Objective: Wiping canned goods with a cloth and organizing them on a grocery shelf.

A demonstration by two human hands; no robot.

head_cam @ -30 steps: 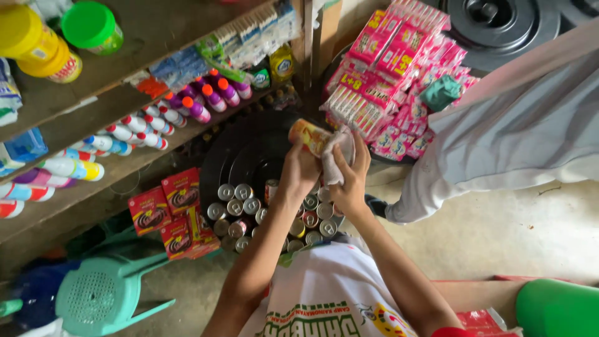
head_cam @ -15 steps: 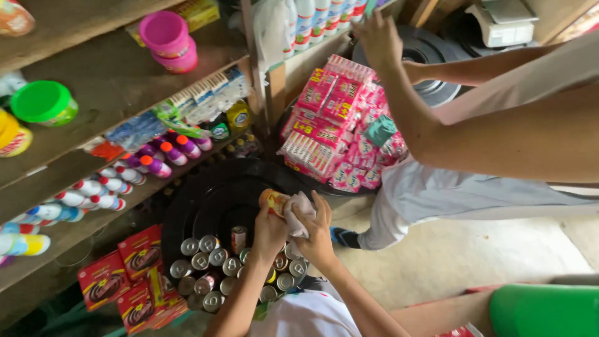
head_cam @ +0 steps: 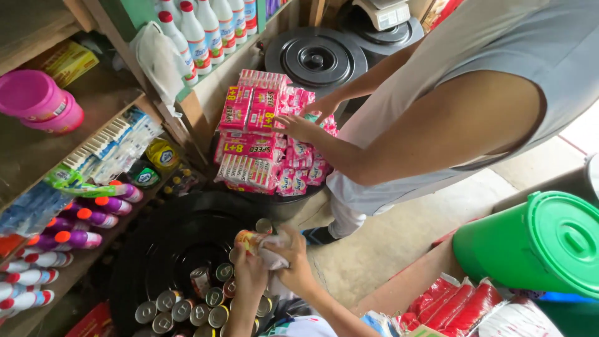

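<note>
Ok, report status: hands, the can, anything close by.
Left hand grips small orange-labelled tin can. Right hand presses white cloth on it. Silver-topped cans below; another person's hands at pink sachet packs.

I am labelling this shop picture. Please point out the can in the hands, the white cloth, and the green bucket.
can (head_cam: 246, 239), head view, its orange side.
white cloth (head_cam: 273, 249), head view, its crumpled middle.
green bucket (head_cam: 499, 249), head view, its side wall.

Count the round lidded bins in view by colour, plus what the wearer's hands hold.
Black bins: 2
Green bins: 1
Held: 1 can in left hand, 1 white cloth in right hand
Total: 5
</note>
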